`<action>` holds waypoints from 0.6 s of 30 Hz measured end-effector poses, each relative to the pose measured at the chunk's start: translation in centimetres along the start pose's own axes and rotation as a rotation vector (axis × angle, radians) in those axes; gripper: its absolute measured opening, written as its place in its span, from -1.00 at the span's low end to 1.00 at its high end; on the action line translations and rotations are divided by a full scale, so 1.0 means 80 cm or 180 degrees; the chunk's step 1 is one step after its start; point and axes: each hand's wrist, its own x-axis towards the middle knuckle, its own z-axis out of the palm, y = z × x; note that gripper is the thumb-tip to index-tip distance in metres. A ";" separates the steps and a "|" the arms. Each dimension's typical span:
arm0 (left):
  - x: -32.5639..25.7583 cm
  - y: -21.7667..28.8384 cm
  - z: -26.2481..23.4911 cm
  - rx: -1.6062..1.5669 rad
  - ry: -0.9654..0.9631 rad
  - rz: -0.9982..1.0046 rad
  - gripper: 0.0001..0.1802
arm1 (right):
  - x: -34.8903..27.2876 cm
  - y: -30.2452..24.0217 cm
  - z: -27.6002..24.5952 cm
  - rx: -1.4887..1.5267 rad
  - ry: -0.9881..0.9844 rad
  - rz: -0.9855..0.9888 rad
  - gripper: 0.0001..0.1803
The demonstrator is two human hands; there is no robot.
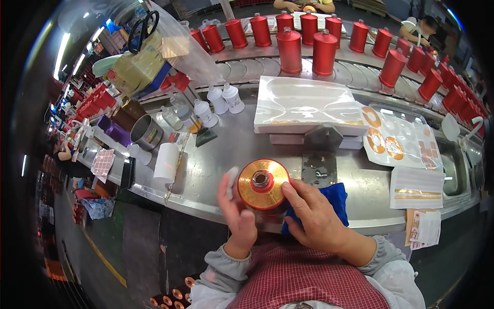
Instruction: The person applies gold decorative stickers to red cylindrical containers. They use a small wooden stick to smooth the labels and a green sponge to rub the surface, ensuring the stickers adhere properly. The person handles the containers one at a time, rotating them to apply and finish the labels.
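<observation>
A red bottle [282, 206] stands upright on the steel bench in front of me. A shiny gold ring-shaped label [277, 172] covers its shoulder, around the bare neck. My right hand [319, 219] rests against the bottle's right side, index finger on the label's edge and thumb lower down. At the left side my left hand [237, 221] is blurred, its fingers curved beside the bottle with a small white wad [232, 180] at their tips. A blue cloth [337, 198] lies partly under my right hand.
A stack of clear-covered sheets [306, 103] lies beyond the bottle. Gold ring labels on a sheet [381, 141] lie to the right, by a sink [455, 167]. White bottles [218, 100], a metal pot [146, 132] and a paper roll [165, 162] stand left. Red bottles [324, 54] line the conveyor.
</observation>
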 end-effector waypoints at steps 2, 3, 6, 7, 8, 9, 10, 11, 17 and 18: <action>-0.015 0.008 -0.021 0.2338 -0.0415 0.0988 -0.27 | 0.001 0.001 -0.002 -0.0005 0.0002 -0.0017 -0.21; -0.021 0.010 -0.029 0.3503 -0.0629 0.1484 -0.29 | 0.000 0.000 -0.003 -0.0004 0.0002 -0.0018 -0.21; -0.028 -0.004 -0.021 0.3771 -0.0700 0.2184 -0.56 | 0.001 -0.001 -0.004 0.0011 0.0033 -0.0011 -0.23; -0.026 -0.005 -0.018 0.3892 -0.0747 0.2374 -0.60 | 0.002 -0.001 -0.004 0.0027 0.0011 -0.0021 -0.22; -0.016 0.003 -0.006 0.3928 -0.0847 0.2476 -0.68 | 0.001 -0.001 -0.004 0.0038 0.0000 -0.0024 -0.22; -0.013 0.005 -0.004 0.3924 -0.0992 0.2489 -0.63 | 0.001 0.000 -0.005 0.0048 -0.0010 -0.0025 -0.22; -0.011 0.007 -0.004 0.3918 -0.1137 0.2500 -0.56 | 0.001 0.001 -0.007 0.0092 -0.0068 -0.0026 -0.25; -0.007 0.008 -0.004 0.3899 -0.1295 0.2528 -0.50 | 0.000 0.003 -0.010 0.0127 -0.0106 -0.0024 -0.28; 0.006 0.003 -0.009 0.1568 -0.0494 0.0359 0.01 | 0.033 0.013 -0.050 0.0331 -0.0017 -0.0731 -0.67; 0.015 -0.005 -0.011 0.1786 -0.0772 0.0730 0.16 | 0.051 0.010 -0.057 0.0036 -0.0219 -0.1027 -0.72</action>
